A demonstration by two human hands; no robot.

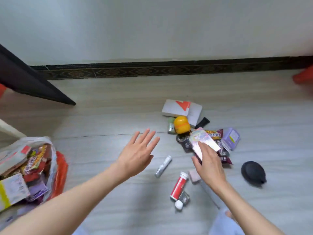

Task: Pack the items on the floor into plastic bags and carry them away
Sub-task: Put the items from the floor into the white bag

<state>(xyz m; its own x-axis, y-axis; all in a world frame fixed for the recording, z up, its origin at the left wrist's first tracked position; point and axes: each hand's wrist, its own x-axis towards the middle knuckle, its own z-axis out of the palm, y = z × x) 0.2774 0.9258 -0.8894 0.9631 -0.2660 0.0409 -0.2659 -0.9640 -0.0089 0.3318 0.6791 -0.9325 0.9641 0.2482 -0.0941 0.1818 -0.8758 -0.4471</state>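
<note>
One plastic bag [49, 150] far left of my fingers, stuffed with snack packets and boxes. One white box [174, 108], one yellow capsule [180, 124], one black pouch [253, 173], one red tube [179, 185], one silver tube [163, 166] on the floor. My left hand [137, 155] hovers, fingers spread. My right hand [210, 165] pinches one holographic packet [202, 139].

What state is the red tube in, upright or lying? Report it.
Lying. The red tube rests lengthwise on the floor, white cap toward the wall.
</note>
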